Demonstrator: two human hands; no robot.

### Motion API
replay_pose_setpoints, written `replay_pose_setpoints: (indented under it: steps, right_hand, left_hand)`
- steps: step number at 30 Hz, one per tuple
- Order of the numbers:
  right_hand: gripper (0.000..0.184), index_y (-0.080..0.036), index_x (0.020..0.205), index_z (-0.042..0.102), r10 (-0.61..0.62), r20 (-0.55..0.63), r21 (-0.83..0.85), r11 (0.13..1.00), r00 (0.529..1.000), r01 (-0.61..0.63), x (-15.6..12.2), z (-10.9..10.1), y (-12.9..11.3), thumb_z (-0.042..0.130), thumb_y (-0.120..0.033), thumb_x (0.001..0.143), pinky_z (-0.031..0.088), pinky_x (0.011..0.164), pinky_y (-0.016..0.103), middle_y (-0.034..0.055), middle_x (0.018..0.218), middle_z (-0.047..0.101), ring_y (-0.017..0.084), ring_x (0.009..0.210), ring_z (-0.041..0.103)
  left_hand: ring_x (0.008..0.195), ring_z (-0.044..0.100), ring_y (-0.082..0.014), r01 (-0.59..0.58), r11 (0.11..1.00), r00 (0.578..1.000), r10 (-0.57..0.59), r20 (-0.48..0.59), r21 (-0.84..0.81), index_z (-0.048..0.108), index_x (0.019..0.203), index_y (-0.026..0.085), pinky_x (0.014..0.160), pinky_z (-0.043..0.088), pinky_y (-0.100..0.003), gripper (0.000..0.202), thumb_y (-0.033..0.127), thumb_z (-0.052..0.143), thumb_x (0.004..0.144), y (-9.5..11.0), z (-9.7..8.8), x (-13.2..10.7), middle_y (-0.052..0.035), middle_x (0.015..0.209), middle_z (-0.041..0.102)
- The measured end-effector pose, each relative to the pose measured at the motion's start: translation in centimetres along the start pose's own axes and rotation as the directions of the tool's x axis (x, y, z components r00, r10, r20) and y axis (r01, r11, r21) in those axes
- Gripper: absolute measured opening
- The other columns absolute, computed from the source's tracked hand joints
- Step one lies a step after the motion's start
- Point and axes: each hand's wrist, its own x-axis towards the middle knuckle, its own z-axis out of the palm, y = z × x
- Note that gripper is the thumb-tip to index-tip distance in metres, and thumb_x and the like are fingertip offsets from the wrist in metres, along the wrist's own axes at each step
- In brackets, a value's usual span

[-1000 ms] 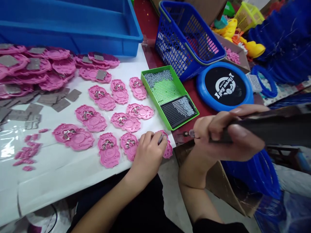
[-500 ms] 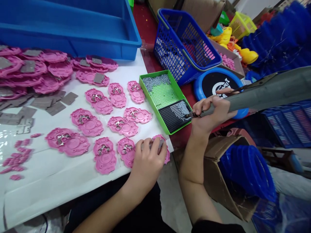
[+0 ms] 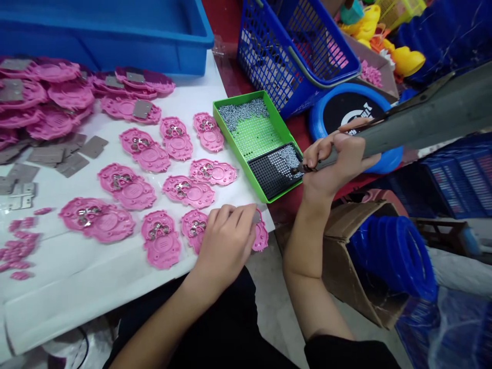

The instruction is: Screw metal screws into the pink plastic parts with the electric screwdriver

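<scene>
My right hand (image 3: pixel 334 166) is wrapped around a grey power screwdriver (image 3: pixel 411 128). Its dark tip points down among small silver screws (image 3: pixel 289 156) on a black perforated plate (image 3: pixel 265 178), which sits in the near end of a green tray (image 3: pixel 239 154). At the table corner, my left hand (image 3: pixel 226 236) curls over a pink plastic casing (image 3: pixel 262 236), covering most of it. A bit of a grey plate (image 3: pixel 256 217) shows beside the fingertips. Just left of that hand lies another pink casing (image 3: pixel 191 228) with shiny metal contacts, partly hidden.
Several pink casings with contacts lie across the white table (image 3: pixel 96 277). Stacked casings (image 3: pixel 57 97), loose grey plates (image 3: pixel 48 154) and small pink pieces (image 3: pixel 19 246) are at left. A blue bin (image 3: pixel 134 48), a blue basket (image 3: pixel 265 66) and a cardboard box (image 3: pixel 346 271) stand around.
The view has shifted slightly, so the table items sit further left and higher. My left hand has shifted a little over the casing, its fingers closer together. The screwdriver tip stays among the screws.
</scene>
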Motion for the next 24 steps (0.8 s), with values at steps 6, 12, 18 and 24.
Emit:
replay_pose_setpoints:
  steps: [6, 12, 18, 24]
  right_hand:
    - [0.032, -0.026, 0.095, 0.050, -0.154, -0.041, 0.086, 0.984, 0.987, 0.157, 0.5, 0.3, 1.0, 0.074, -0.045, 0.085, 0.028, 0.035, 0.021, -0.0109, 0.054, 0.033, 0.005, 0.037, 0.034]
    - [0.002, -0.024, 0.085, 0.055, -0.207, 0.013, 0.230, 0.953, 0.978, 0.199, -2.0, 0.6, -4.5, 0.054, -0.024, 0.086, 0.033, 0.035, 0.020, -0.0085, 0.053, 0.032, 0.006, 0.034, 0.034]
    - [0.010, -0.028, 0.097, 0.060, -0.037, 0.336, 0.255, 0.966, 0.941, -0.053, -7.9, 2.8, -7.9, 0.064, -0.025, 0.088, 0.040, 0.035, 0.025, -0.0094, 0.052, 0.044, 0.009, 0.034, 0.038]
    - [0.013, -0.028, 0.102, 0.059, 0.049, 0.408, 0.308, 0.933, 0.912, -0.188, -9.5, 3.5, -5.3, 0.063, -0.022, 0.091, 0.037, 0.039, 0.024, -0.0111, 0.054, 0.045, 0.009, 0.036, 0.037]
  left_hand:
    - [0.096, 0.060, -0.0257, -0.025, 0.999, 1.000, 0.025, 0.019, 0.021, 0.062, 0.119, 0.021, 0.081, 0.043, -0.040, 0.023, 0.015, 0.062, 0.097, -0.1, 0.1, 0.1, -0.0041, 0.112, 0.073]
    - [0.095, 0.061, -0.0264, -0.019, 0.999, 1.000, 0.020, -0.024, 0.038, 0.055, 0.132, 0.016, 0.081, 0.045, -0.039, 0.036, 0.018, 0.063, 0.097, -0.3, 0.3, -0.2, -0.0074, 0.103, 0.072]
    - [0.095, 0.062, -0.0262, 0.005, 1.000, 0.999, -0.004, -0.040, 0.003, 0.039, 0.147, 0.014, 0.083, 0.047, -0.039, 0.057, 0.019, 0.063, 0.095, -0.6, 0.5, -0.3, -0.0076, 0.106, 0.073]
    - [0.094, 0.062, -0.0261, 0.017, 1.000, 0.999, -0.018, -0.049, -0.021, 0.036, 0.150, 0.016, 0.083, 0.048, -0.039, 0.062, 0.015, 0.060, 0.093, -0.9, 0.7, -0.4, -0.0068, 0.102, 0.072]
